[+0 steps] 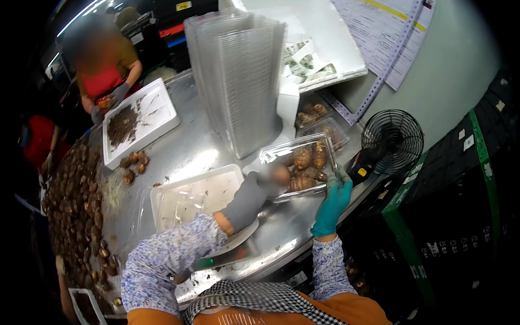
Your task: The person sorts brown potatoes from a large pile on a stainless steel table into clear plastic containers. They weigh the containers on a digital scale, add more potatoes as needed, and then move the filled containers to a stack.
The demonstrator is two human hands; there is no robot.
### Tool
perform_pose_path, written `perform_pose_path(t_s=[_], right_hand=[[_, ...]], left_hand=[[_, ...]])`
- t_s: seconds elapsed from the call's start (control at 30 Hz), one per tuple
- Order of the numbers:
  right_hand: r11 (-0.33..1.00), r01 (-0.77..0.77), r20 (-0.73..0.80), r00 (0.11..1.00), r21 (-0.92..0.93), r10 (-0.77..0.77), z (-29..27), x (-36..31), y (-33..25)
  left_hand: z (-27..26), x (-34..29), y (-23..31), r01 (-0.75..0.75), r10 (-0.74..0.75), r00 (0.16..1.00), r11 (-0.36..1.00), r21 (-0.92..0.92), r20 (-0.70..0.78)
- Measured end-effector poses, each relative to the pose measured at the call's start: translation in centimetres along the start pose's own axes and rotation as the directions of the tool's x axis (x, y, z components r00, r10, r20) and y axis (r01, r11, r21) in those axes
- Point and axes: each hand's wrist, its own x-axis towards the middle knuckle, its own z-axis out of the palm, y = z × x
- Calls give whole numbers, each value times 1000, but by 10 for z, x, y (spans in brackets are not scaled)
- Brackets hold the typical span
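Note:
My left hand (245, 199), in a grey glove and blurred by motion, is closed on a brown taro corm (280, 175). It is over the left side of a clear plastic tray (329, 153), which is tilted and has several taro corms (303, 158) in its right part. My right hand (332, 201), in a teal glove, grips the tray's near right corner. Under my left forearm is a shallow white tray (197, 188) with clear plastic in it. Beside it sits a scale (205, 264) with a green-lit display, partly covered by my left arm.
A tall stack of clear plastic trays (238, 86) stands beyond my hands. Filled trays (331, 130) sit behind mine, near a black fan (392, 141). A taro heap (76, 211) spreads left. Across the table a person (103, 70) works by a white foam box (162, 116).

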Motion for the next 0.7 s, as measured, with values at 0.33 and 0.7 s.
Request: perform_pose_path(t_s=[0.33,0.7], right_hand=[[964,-266,321,915,23,245,32,-122,20],[861,158,711,644,-483,281,56,-134,22]], left_hand=[[-50,-165,55,437,-478,838,877,-201,-264],[-78,-245,2,370,-340,749,927,-67,-569]])
